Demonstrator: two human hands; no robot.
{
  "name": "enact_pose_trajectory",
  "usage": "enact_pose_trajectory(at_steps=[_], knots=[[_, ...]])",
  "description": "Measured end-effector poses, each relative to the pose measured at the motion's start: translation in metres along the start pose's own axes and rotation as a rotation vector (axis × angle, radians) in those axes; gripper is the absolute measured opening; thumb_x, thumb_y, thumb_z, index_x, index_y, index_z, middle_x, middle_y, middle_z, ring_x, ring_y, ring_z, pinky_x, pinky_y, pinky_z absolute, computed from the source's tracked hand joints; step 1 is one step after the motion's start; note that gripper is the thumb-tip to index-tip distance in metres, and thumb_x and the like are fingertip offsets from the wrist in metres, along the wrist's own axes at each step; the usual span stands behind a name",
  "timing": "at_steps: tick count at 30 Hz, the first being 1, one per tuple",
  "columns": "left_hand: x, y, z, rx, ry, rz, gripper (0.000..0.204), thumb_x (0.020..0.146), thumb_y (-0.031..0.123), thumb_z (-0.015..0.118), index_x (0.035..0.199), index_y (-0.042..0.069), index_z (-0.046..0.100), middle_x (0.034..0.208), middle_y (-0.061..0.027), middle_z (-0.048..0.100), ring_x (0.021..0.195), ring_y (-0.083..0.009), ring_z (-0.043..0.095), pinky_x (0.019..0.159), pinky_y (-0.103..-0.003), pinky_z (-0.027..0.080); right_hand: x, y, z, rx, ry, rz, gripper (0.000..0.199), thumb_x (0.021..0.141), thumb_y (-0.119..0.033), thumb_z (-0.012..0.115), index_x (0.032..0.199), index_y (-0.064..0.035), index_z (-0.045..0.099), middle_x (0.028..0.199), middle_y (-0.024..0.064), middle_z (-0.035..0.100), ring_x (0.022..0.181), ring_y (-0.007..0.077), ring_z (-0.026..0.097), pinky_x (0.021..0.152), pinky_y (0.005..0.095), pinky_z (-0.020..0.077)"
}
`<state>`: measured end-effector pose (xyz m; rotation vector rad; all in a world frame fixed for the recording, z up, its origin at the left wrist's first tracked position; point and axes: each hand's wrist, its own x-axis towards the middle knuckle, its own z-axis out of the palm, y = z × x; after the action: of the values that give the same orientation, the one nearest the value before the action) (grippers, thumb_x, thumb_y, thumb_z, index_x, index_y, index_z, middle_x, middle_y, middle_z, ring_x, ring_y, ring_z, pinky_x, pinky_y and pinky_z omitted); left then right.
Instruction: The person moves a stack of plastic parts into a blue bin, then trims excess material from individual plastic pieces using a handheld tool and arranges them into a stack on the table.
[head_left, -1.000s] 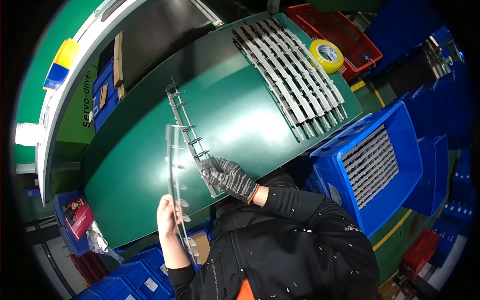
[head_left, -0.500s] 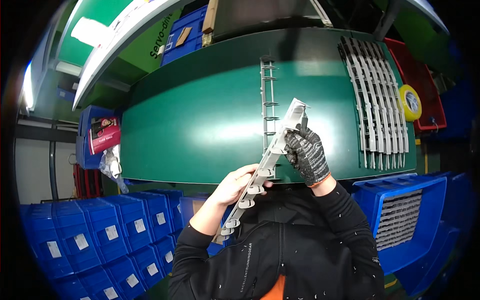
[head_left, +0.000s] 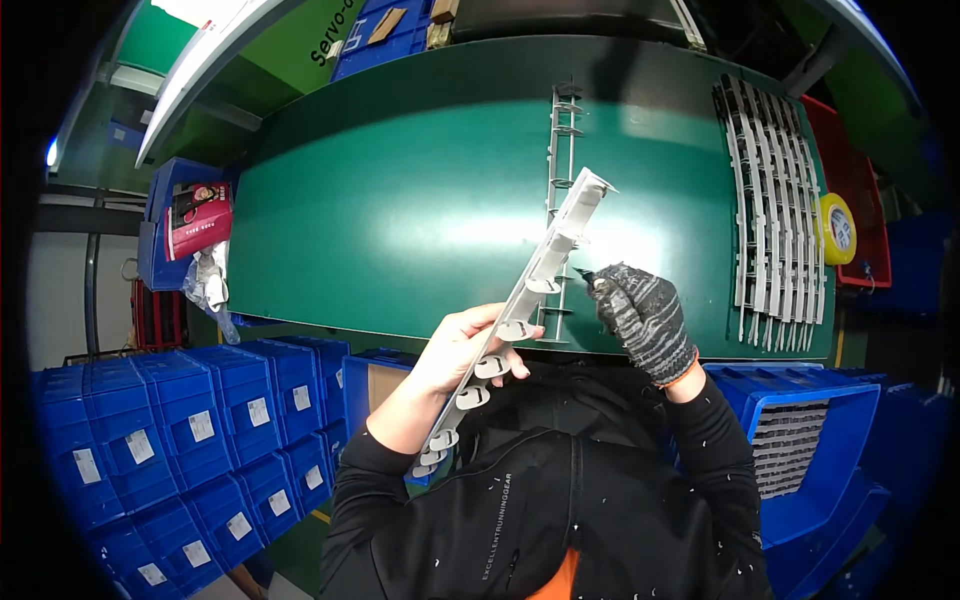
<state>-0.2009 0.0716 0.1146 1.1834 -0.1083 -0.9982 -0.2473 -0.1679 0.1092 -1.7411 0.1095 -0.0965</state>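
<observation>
My bare left hand (head_left: 465,350) is wrapped round a long light-grey plastic strip (head_left: 530,283) with rounded tabs along one side. The strip slants from my lap up over the near edge of the green table. To its right, apart from it, my right hand (head_left: 645,315), in a black-and-grey knitted glove, is closed. A small dark pointed tool (head_left: 583,273) sticks out from its fingers; its exact kind is too small to make out. Behind the held strip, a similar grey strip (head_left: 553,165) lies on the table, partly hidden by it.
Several grey strips (head_left: 775,200) lie side by side at the table's right, next to a yellow tape roll (head_left: 838,229) and a red bin (head_left: 850,180). Blue crates (head_left: 190,420) stand at lower left. A blue crate (head_left: 850,430) at lower right holds more strips.
My right hand has come away from the strip and moved down and right. The strip stays in my left hand. The whole view has shifted slightly.
</observation>
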Motion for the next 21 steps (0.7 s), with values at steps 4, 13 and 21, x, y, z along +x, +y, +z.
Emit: enact_pose_trajectory(at_steps=[4, 13, 21], knots=[[0.0, -0.004, 0.006, -0.053, 0.048, 0.04, 0.047, 0.083, 0.026, 0.061, 0.114, -0.006, 0.048, 0.104, -0.0168, 0.06, 0.066, -0.0224, 0.066, 0.046, -0.024, 0.05, 0.007, -0.009, 0.001, -0.344, 0.063, -0.245, 0.013, 0.083, -0.013, 0.055, 0.078, -0.0015, 0.06, 0.061, 0.0112, 0.054, 0.052, 0.0227, 0.053, 0.051, 0.0328, 0.04], [0.003, -0.005, 0.009, -0.035, 0.066, -0.022, 0.037, 0.086, 0.021, 0.057, 0.112, -0.006, 0.05, 0.105, -0.0166, 0.06, 0.066, -0.0223, 0.066, 0.043, -0.024, 0.05, 0.004, -0.014, 0.002, -0.273, -0.199, -0.033, 0.015, 0.084, -0.013, 0.053, 0.085, -0.0006, 0.062, 0.075, 0.0154, 0.059, 0.068, 0.0317, 0.057, 0.06, 0.0394, 0.0443], [0.006, -0.006, 0.012, -0.107, 0.057, 0.013, 0.04, 0.086, 0.023, 0.057, 0.113, -0.005, 0.049, 0.108, -0.0159, 0.059, 0.068, -0.022, 0.066, 0.044, -0.023, 0.05, -0.017, 0.001, 0.008, -0.291, 0.02, -0.234, 0.014, 0.08, -0.013, 0.056, 0.084, -0.0019, 0.063, 0.078, 0.0136, 0.061, 0.07, 0.028, 0.059, 0.062, 0.0368, 0.0464]])
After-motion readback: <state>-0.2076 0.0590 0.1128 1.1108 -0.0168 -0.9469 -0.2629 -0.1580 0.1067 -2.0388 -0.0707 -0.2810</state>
